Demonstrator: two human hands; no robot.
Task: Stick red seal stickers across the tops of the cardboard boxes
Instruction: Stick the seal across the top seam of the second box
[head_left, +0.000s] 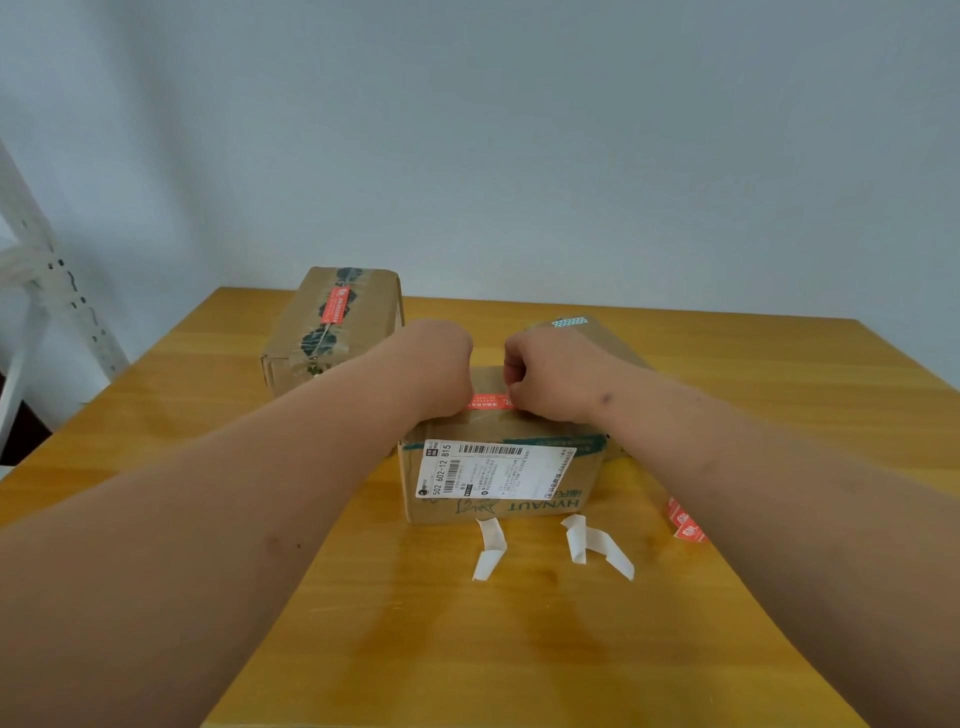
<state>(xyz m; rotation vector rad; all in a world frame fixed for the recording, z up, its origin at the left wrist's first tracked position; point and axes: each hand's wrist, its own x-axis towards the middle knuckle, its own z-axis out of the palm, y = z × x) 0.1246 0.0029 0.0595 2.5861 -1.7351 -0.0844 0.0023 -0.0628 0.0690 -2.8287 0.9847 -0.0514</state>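
Sticker (488, 401), thin, limp and tacky, lies across the near box (501, 467) top, where we pin its ends with curled left hand (439, 371) and right hand (550, 376), smoothing outward against wrinkles.

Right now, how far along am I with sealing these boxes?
Done: the far box already has a red sticker across its top. In hand: both your left hand and right hand are on a seal lying on the near box. Two backing strips lie in front. Left: a third box behind shows no red seal in its visible part, and spare stickers wait on the table.
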